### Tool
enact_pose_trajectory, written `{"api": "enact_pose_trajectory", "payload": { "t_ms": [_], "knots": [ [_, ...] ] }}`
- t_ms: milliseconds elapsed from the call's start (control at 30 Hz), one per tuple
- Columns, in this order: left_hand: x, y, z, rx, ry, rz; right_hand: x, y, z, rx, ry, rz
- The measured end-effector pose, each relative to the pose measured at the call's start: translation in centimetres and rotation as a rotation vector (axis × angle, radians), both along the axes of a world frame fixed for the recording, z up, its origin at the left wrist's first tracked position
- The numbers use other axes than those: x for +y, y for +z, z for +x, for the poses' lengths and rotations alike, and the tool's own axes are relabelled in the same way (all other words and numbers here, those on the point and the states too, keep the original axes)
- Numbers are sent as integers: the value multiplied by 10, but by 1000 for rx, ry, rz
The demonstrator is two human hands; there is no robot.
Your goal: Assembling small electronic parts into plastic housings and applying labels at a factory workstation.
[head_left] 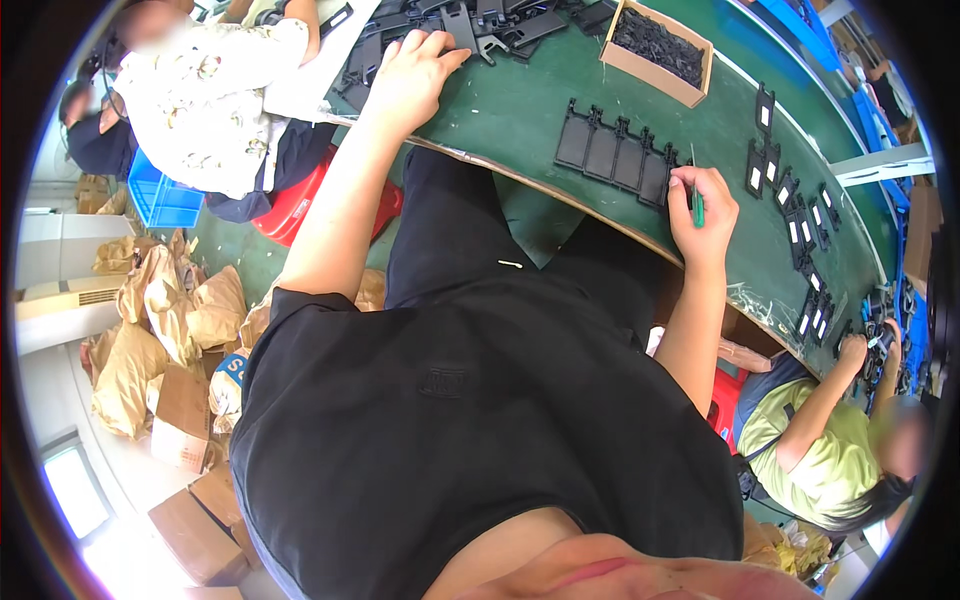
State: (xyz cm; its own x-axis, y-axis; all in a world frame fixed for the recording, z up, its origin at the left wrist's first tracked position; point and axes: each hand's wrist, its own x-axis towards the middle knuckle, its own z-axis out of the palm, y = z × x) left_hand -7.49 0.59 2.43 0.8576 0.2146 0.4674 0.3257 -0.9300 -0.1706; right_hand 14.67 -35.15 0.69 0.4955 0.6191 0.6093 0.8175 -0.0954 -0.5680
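Note:
My left hand reaches over a heap of black plastic parts at the far left of the table. Its fingers are spread and touch or hover just above the parts; I cannot tell which. My right hand is closed around a slim green-handled tool with a thin metal shaft pointing away from me. The tool's exact kind is unclear. Just left of that hand, several flat black plastic plates lie side by side in a row, with small hinge-like ends along their far edge. My right fingers rest by the row's right end.
A cardboard box of small black pieces stands beyond the row. More black parts with white labels lie to the right on the green table. A person in light green works at right; another in a patterned shirt sits at left.

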Motion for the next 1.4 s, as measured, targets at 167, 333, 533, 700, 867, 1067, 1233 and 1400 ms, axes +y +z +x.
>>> {"api": "enact_pose_trajectory", "payload": {
  "t_ms": [167, 333, 533, 700, 867, 1067, 1233, 1400],
  "knots": [
    [-2, 3, 2, -69, -79, 4, -1, -1, 0, 6, 6, -6],
    [-37, -4, 13, -309, -227, -137, -1, -2, 0, 7, 11, -10],
    [-110, -11, 33, -336, -125, -319, 2, -1, 0, 18, 14, -12],
    [-106, -12, 26, -339, -109, -389, -1, -2, -1, 35, 0, -3],
    [-87, -18, 9, -183, -209, -414, 0, -1, -1, 43, 15, -1],
    [-101, -15, 5, -115, 50, -549, 1, -5, 1, 55, 12, -38],
    [-110, -20, 18, -165, -114, -495, 2, -3, 0, 81, 24, -42],
    [-118, -22, 30, -123, -185, -553, 3, -3, 0, 25, -43, -7]
  ]
}}
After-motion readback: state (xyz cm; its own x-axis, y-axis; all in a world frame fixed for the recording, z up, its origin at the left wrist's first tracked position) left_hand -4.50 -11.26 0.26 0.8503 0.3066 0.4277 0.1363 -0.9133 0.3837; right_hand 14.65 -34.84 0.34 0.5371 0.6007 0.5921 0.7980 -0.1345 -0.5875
